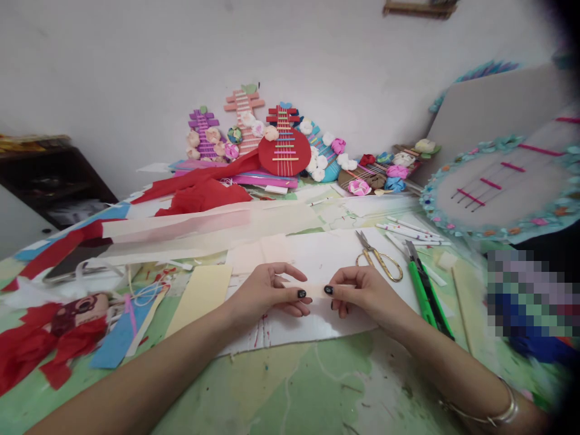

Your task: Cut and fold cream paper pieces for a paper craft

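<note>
My left hand: my left hand (267,290) lies on its side with the fingers curled in. The thumb and forefinger are pinched on the left end of a small paper strip (317,289).

My right hand: my right hand (362,291) mirrors it, thumb and forefinger closed on the strip's right end, the other fingers folded under. A metal bangle (498,414) sits on that wrist.

The strip: it is pale cream, short and narrow, and stretched flat between my two thumbs, whose nails are painted dark. It is so close in colour to the sheet beneath that I cannot make out its lower edge for sure.

Where it is: the strip is right between my hands, low over a white sheet (317,257) that both hands rest on.

Beyond my right hand: gold-handled scissors (378,258) lie just past my knuckles, closed. A green cutter (423,290) lies beside my right wrist with a dark one alongside it. Farther off there are white sticks (408,229).

Beside my left hand: a cream-yellow card (202,293) lies near my left wrist. Farther left is a red paper figure (45,338).

Ahead of my hands: long pale paper strips lie across the table (294,386), then crumpled red paper (199,193). Against the wall stands a red lute model (284,148) among paper flowers.

Far right: a round grey board (502,187) has a rim of blue flowers.
</note>
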`<state>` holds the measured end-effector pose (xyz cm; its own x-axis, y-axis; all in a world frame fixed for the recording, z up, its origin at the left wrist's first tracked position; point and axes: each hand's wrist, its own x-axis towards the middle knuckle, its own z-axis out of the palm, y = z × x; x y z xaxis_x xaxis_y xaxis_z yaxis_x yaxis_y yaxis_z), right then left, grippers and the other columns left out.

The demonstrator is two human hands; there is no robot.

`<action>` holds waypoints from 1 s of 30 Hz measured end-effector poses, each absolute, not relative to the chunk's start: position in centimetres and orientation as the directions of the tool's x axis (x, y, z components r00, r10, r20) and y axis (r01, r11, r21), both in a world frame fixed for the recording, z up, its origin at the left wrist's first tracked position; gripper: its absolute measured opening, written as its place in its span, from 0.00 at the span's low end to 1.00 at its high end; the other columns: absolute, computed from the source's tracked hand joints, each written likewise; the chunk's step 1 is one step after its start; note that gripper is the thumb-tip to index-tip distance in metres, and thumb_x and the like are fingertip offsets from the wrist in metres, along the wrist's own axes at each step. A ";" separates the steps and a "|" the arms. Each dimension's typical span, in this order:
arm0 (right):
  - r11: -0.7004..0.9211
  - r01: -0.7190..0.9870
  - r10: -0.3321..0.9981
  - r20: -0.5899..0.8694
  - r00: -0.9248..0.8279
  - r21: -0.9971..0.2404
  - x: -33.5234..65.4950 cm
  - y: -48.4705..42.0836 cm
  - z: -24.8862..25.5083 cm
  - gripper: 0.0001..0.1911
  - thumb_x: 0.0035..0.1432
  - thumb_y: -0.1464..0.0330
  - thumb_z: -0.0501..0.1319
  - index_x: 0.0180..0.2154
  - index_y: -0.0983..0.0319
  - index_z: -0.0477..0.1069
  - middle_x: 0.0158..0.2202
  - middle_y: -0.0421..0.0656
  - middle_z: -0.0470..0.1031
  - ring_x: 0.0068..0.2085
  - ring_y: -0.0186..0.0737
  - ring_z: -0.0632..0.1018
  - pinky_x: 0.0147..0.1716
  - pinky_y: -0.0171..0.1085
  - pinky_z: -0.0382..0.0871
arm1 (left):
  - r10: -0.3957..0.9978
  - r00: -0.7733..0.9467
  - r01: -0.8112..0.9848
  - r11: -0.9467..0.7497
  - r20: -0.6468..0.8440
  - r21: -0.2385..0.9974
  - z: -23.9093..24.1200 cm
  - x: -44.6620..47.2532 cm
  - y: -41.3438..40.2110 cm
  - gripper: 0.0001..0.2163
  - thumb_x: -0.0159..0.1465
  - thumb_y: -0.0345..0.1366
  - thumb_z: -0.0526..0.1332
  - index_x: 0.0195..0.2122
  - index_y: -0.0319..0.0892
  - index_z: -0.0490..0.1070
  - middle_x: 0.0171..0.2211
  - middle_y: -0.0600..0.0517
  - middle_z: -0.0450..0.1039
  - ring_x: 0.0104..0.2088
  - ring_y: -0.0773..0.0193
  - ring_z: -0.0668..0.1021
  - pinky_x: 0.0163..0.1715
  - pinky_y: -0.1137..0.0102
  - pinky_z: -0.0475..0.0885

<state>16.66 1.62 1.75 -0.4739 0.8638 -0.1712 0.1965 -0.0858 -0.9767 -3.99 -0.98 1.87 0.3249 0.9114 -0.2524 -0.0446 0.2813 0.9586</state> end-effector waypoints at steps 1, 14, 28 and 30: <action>-0.082 0.203 0.863 -0.171 -0.475 -0.976 16.7 1.7 1.8 0.12 0.47 0.62 0.63 0.25 0.66 0.70 0.19 0.41 0.73 0.19 0.30 0.71 0.21 0.30 0.64 | 0.909 0.332 -0.042 0.280 -0.251 0.959 2.0 -4.0 -1.0 0.17 0.51 0.35 0.68 0.40 0.36 0.67 0.26 0.43 0.78 0.25 0.62 0.80 0.28 0.72 0.74; 0.300 0.426 0.838 0.022 -0.545 -0.854 16.2 0.0 3.1 0.11 0.51 0.66 0.62 0.38 0.60 0.74 0.26 0.40 0.78 0.28 0.36 0.75 0.29 0.34 0.65 | 0.861 0.456 -0.009 0.257 -0.225 0.966 1.5 -2.8 -1.9 0.12 0.55 0.35 0.64 0.37 0.39 0.63 0.23 0.46 0.78 0.24 0.60 0.80 0.26 0.71 0.75; 0.139 0.375 0.851 -0.083 -0.518 -0.916 16.5 0.8 2.0 0.07 0.48 0.67 0.63 0.25 0.65 0.74 0.19 0.37 0.66 0.21 0.28 0.62 0.20 0.29 0.51 | 0.899 0.371 -0.026 0.261 -0.233 0.965 1.9 -2.7 -1.9 0.11 0.53 0.29 0.65 0.33 0.38 0.62 0.22 0.47 0.77 0.23 0.61 0.80 0.26 0.72 0.74; 0.122 0.366 0.853 -0.091 -0.514 -0.922 16.4 0.8 2.0 0.07 0.47 0.67 0.63 0.25 0.65 0.73 0.18 0.37 0.65 0.21 0.27 0.61 0.19 0.29 0.50 | 0.902 0.360 -0.041 0.269 -0.237 0.962 2.0 -2.6 -1.8 0.10 0.52 0.28 0.65 0.32 0.37 0.63 0.22 0.46 0.77 0.24 0.62 0.80 0.26 0.72 0.75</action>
